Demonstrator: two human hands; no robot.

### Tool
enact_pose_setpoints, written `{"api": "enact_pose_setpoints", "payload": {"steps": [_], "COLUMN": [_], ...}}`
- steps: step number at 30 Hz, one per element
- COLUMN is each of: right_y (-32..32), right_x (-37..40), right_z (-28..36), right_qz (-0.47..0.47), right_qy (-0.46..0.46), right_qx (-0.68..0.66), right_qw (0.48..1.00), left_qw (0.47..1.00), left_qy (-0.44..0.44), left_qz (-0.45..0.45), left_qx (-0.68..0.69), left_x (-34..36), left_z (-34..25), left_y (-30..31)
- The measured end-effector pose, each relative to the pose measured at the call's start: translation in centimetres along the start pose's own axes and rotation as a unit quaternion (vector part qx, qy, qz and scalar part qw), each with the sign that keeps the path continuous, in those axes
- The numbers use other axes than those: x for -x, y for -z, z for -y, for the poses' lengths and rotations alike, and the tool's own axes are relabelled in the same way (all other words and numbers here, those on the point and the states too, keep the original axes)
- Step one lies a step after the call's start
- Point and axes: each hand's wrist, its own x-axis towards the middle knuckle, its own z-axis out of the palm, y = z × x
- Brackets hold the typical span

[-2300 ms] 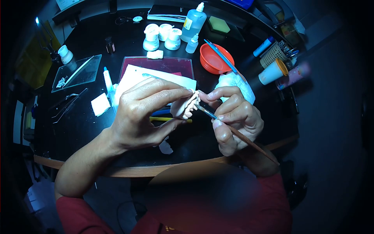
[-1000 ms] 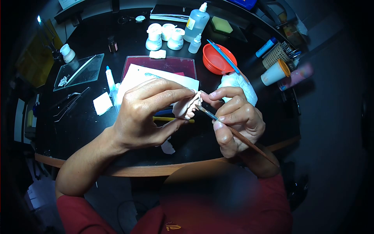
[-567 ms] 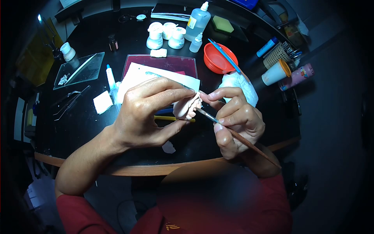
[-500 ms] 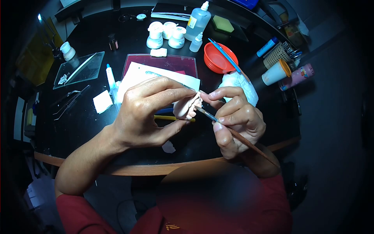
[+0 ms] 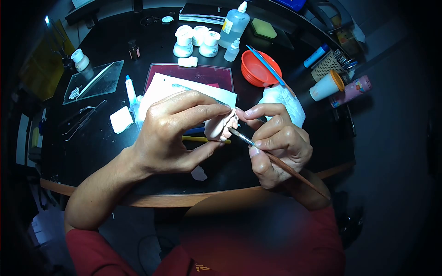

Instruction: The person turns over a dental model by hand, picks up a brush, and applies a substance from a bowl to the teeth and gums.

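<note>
Between the thumb and fingers of my left hand (image 5: 177,124) is a pinkish-white dental model (image 5: 222,126) with a row of teeth facing right. My right hand (image 5: 283,145) grips a brush (image 5: 290,170) with a brown wooden handle and a silver ferrule. The brush's dark tip lies at the teeth, apparently touching them. My right index finger reaches to the upper edge of the model. Part of the model is covered by my left fingers. A yellow stick (image 5: 195,138) and white paper (image 5: 161,87) lie behind my left hand.
A red bowl (image 5: 251,69) with a blue-handled tool across it stands beyond my right hand, behind a crumpled white tissue (image 5: 290,108). White jars (image 5: 183,43) and a clear bottle (image 5: 234,27) stand at the back. Tweezers (image 5: 85,120) and a glass plate (image 5: 108,83) lie left; an orange-lidded cup (image 5: 324,87) stands right.
My right hand has shifted slightly left and down with the brush, whose tip has moved a little along the teeth. My left hand and the model have barely moved.
</note>
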Motion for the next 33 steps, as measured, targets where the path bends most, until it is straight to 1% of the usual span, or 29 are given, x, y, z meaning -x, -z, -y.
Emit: {"api": "enact_pose_setpoints", "payload": {"steps": [7, 10, 13, 33], "right_y": [-0.05, 0.1, -0.05, -0.15], "right_x": [0.11, -0.01, -0.03, -0.03], "right_z": [0.0, -0.1, 0.04, 0.21], "right_qz": [-0.004, 0.009, -0.003, 0.009], "right_qy": [-0.002, 0.005, 0.006, 0.005], "right_qx": [-0.007, 0.001, -0.001, 0.0], "right_qw": [1.0, 1.0, 1.0, 1.0], "left_qw": [1.0, 1.0, 1.0, 1.0], "left_qy": [0.004, 0.007, -0.002, 0.0], "left_qz": [0.013, 0.014, 0.013, 0.01], "left_qx": [0.0, 0.003, -0.005, -0.003], "left_x": [0.2, 0.22, 0.14, 0.18], "left_z": [0.18, 0.17, 0.17, 0.16], "left_y": [0.15, 0.14, 0.17, 0.21]}}
